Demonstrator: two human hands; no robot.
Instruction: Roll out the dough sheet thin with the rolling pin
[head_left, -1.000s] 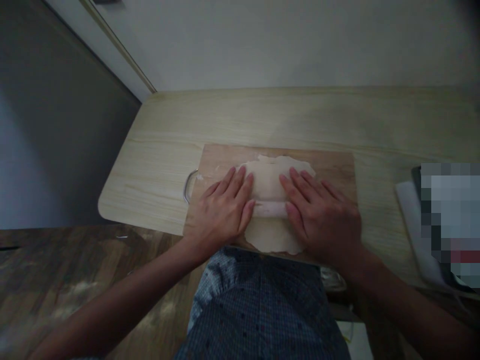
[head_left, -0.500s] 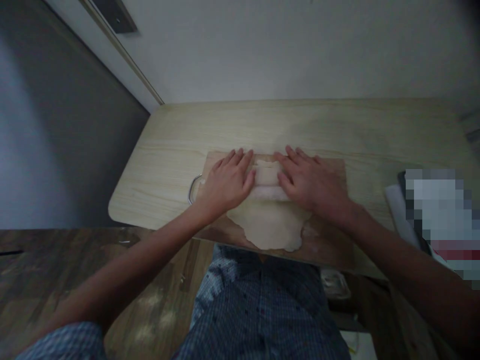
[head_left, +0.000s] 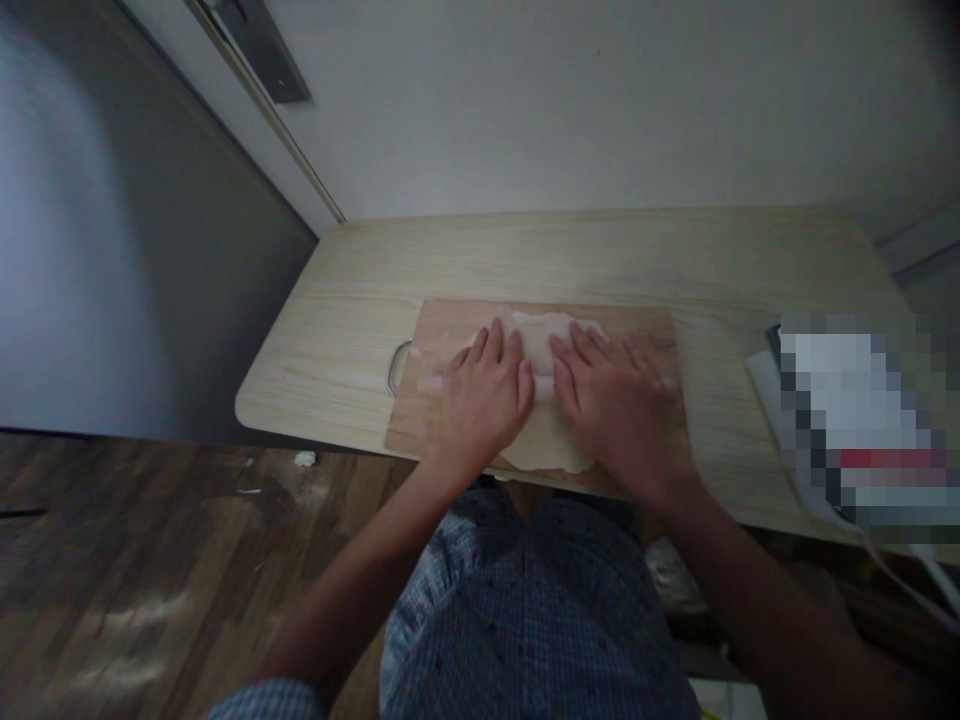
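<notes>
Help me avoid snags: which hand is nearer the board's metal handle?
The left hand: it lies between the metal handle and the right hand.

rolling pin drawn back toward us

half a second ago we had the rolling pin (head_left: 543,386) up on the far part of the dough (head_left: 551,440); now we have it roughly across the middle. our left hand (head_left: 484,400) and right hand (head_left: 611,405) have come back with it — they reached the far edge of the board (head_left: 409,420) then, and now they end short of it. more dough shows beyond the pin, less on our side. the pin's left end now sticks out past our left hand, which hid it earlier. our view has shifted too — more of the grey plate (head_left: 266,55) shows, and a white scrap (head_left: 304,459) has come into sight on the floor (head_left: 217,570).
</notes>
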